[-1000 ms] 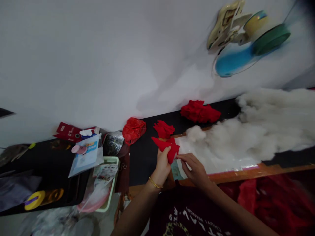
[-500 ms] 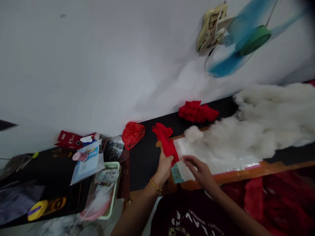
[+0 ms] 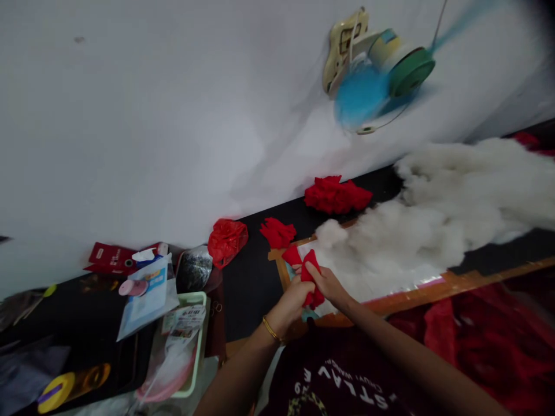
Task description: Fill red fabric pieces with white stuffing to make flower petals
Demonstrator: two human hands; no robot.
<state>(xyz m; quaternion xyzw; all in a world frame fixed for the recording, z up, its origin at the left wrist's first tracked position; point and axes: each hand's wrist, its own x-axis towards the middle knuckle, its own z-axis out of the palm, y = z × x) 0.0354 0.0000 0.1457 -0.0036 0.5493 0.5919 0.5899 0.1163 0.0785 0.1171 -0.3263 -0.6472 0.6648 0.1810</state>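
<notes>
Both hands meet over the near edge of a wooden board (image 3: 433,288). My left hand (image 3: 289,303), with a gold bangle at the wrist, grips a small red fabric piece (image 3: 309,273) from below. My right hand (image 3: 331,285) pinches the same piece from the right side. A big heap of white stuffing fibre (image 3: 437,214) spreads across the board just right of my hands. Another small red fabric piece (image 3: 277,232) lies on the black table behind them.
A pile of red fabric pieces (image 3: 336,195) and a red crumpled bag (image 3: 226,240) sit near the white wall. A green basket (image 3: 194,338) with packets, a blue-white packet (image 3: 147,292) and tape rolls (image 3: 71,384) crowd the left. A fan (image 3: 377,72) hangs on the wall. Red cloth (image 3: 485,346) lies lower right.
My right hand has come back from the board and closed on the red piece held by my left hand. The view has shifted a little to the right.
</notes>
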